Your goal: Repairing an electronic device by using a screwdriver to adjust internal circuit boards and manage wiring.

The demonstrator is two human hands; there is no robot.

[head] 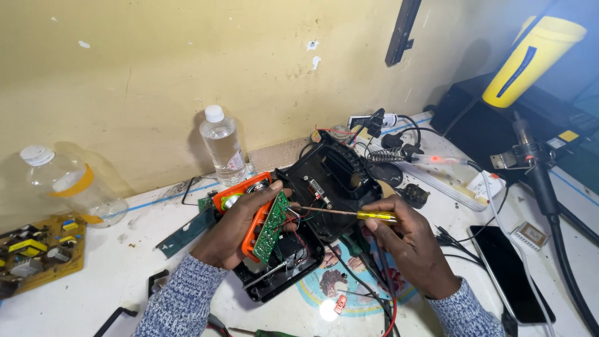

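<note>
1. At the middle of the white workbench, the left hand [232, 232] grasps an orange plastic front panel [249, 215] and a narrow green circuit board [272, 227], thumb laid across the board's upper end, holding both tilted above an opened black plastic casing [284, 265].
2. The right hand [409, 240] is clenched around a slim screwdriver [340, 213] with a yellow handle; its thin metal shaft runs left, with the tip at the board's top edge.
3. Red and black wires [302, 219] loop between the board and the casing.
4. Behind, a second black shell half [337, 175] stands open and tilted, hollow side facing the person.
5. Under the casing lies a round printed disc [349, 293], glossy and partly covered.
6. Both sleeves are speckled grey knit.
7. Near the yellowish wall stands a clear plastic bottle [223, 145] with a white cap; at far left, a second clear bottle [65, 184] with a yellow band leans.
8. Farther left, a yellow-brown circuit board [37, 253] with bulky components lies flat.
9. To the right rest a dark smartphone [508, 271] and a white power strip [440, 178].
</note>
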